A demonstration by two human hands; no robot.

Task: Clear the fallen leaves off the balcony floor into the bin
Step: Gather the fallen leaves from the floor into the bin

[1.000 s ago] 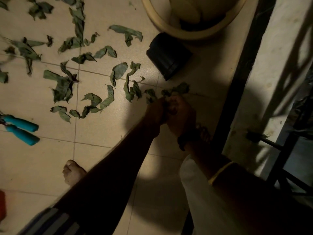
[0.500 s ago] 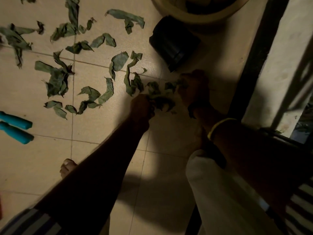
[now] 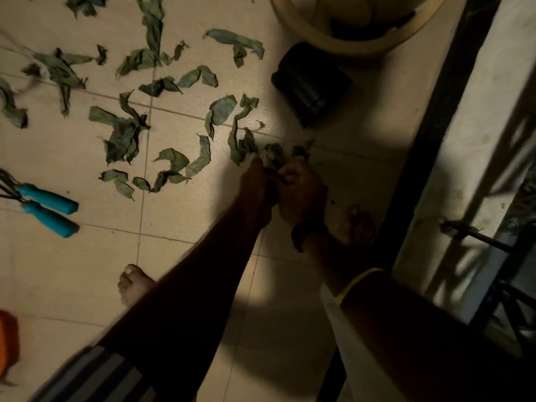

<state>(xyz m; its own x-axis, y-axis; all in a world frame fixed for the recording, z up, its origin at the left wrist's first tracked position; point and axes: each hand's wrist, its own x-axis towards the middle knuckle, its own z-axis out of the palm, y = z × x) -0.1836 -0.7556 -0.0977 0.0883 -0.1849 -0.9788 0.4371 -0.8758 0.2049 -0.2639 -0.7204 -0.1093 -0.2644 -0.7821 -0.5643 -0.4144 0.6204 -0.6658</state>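
- Drawn back together since a moment ago, when reaching apart.
- Left hand [image 3: 255, 181] and right hand [image 3: 301, 190] touching, pinched closed on gathered leaves [image 3: 272, 153] above the floor [image 3: 87, 271].

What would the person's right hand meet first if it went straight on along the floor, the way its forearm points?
The right hand points up-frame. First come the leaves at its fingertips; beyond them, probably the dark pot lying on its side, though depth is unclear.
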